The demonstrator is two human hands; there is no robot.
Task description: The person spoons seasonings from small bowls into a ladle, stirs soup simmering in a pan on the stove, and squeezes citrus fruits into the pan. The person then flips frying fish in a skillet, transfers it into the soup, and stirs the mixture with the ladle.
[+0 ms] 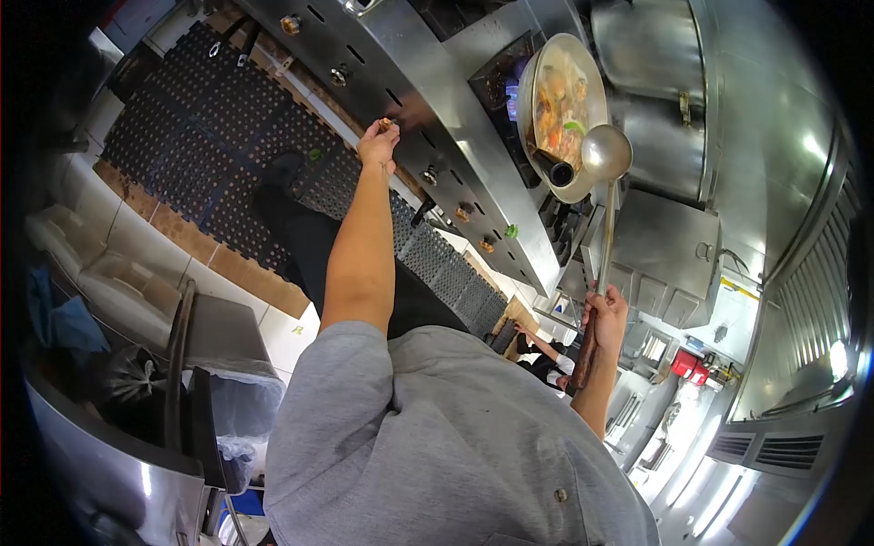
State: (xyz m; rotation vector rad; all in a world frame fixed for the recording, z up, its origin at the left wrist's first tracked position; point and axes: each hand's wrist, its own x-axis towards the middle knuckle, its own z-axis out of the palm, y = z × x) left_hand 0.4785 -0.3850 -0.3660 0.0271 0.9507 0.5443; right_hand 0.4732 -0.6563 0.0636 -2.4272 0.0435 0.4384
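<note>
My left hand [379,146] is closed around a stove knob [387,124] on the steel front panel of the range [437,118]. A long ladle [607,152] is in my right hand [604,314], which grips it by its brown wooden handle [585,355]. The ladle's round metal bowl is over the near edge of a pan [596,77]; whether they touch I cannot tell. Mixed food [563,105], with orange and green pieces in liquid, fills the pan. Its black handle [553,169] points toward me. Blue flame [512,98] shows beside the pan.
A large steel pot [651,100] stands beyond the pan. More knobs [430,175] line the range front. Black perforated matting [182,136] covers the floor. A bin with a clear liner [241,405] is at lower left. Another person [546,355] is farther off.
</note>
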